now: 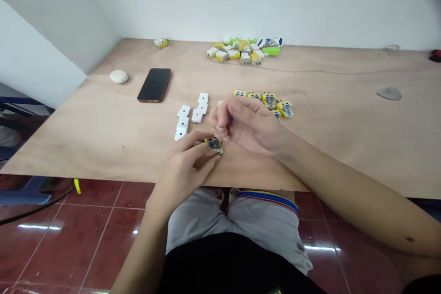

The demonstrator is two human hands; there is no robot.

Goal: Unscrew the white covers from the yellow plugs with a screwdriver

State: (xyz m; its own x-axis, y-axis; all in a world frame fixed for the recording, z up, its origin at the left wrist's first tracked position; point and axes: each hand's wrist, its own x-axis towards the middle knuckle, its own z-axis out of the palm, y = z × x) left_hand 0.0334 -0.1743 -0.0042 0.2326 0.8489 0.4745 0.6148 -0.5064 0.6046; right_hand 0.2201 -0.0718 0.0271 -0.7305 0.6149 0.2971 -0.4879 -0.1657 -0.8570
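Observation:
Between the thumb and fingers of my left hand (188, 161) is an opened plug body (214, 144), yellow outside with grey inner parts facing up, held close above the table's front part. My right hand (250, 124) is curled just above and right of it, palm turned partly up, closed on a small dark red-purple thing (229, 122). Most of that thing is hidden by the fingers, so its kind does not show. White plug covers (183, 121) lie in two short rows beyond my left hand. Several opened yellow plug bodies (268, 99) sit behind my right hand, partly covered by it.
A pile of yellow, white and green plugs (241, 50) lies against the wall. One plug (161, 43) is at the back left. A phone (155, 84), a white oval object (119, 76) and a clear flat piece (389, 93) rest on the wooden table (344, 147).

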